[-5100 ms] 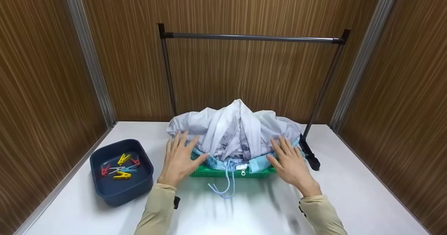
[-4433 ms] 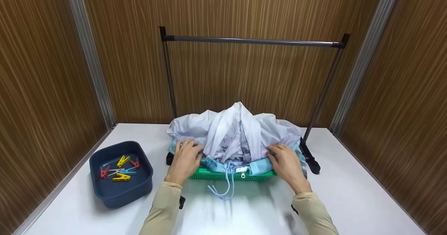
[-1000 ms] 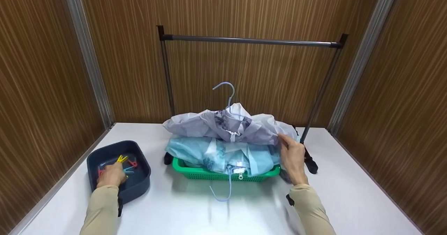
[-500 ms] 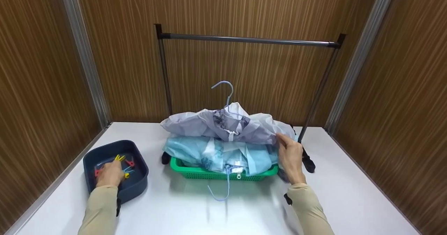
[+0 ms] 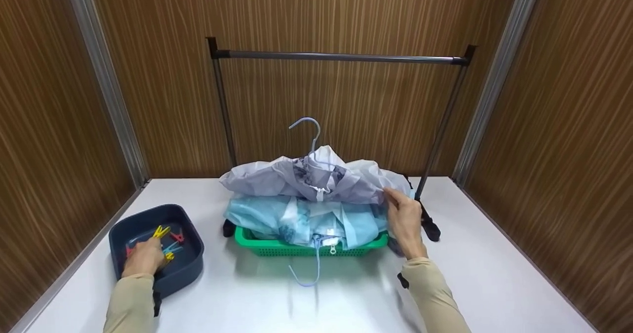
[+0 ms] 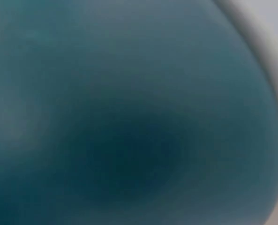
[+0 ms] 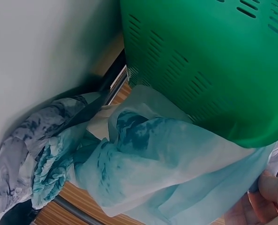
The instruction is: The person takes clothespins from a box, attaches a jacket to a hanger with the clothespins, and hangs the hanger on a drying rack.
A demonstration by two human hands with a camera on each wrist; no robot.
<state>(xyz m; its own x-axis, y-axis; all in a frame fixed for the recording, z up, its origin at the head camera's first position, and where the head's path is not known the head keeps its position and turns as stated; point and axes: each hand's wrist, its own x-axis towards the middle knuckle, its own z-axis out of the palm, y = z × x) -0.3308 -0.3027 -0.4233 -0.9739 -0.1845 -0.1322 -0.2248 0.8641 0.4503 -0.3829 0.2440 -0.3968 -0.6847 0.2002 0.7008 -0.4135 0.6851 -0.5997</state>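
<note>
My left hand [image 5: 144, 258] reaches down into the dark blue tub [image 5: 190, 266], over the clothespins. Its fingertips are hidden, and the left wrist view is a blur of blue. Near it lie a yellow clothespin [image 5: 161, 232], a red clothespin [image 5: 177, 236] and a light blue clothespin [image 5: 171, 248]. With thumb and fingers, my right hand [image 5: 406, 220] pinches the right side of a lilac jacket [image 5: 262, 179], whose hanger [image 5: 317, 131] points its hook upward. Beneath lies a light blue jacket [image 5: 254, 214] on a green basket [image 5: 277, 250]; its hanger hook [image 5: 317, 268] hangs over the front.
Behind the clothes stands a garment rack with a dark horizontal bar [image 5: 341, 56]; its right foot [image 5: 431, 228] rests on the white table [image 5: 494, 273]. In the right wrist view, patterned sleeves [image 7: 40, 136] droop beside the basket. Wood-grain panels enclose the table.
Since the oldest frames, the lilac jacket's upper part has turned back and its hook now points up. My left hand went from the clothes into the tub. Over the last second both hands barely move.
</note>
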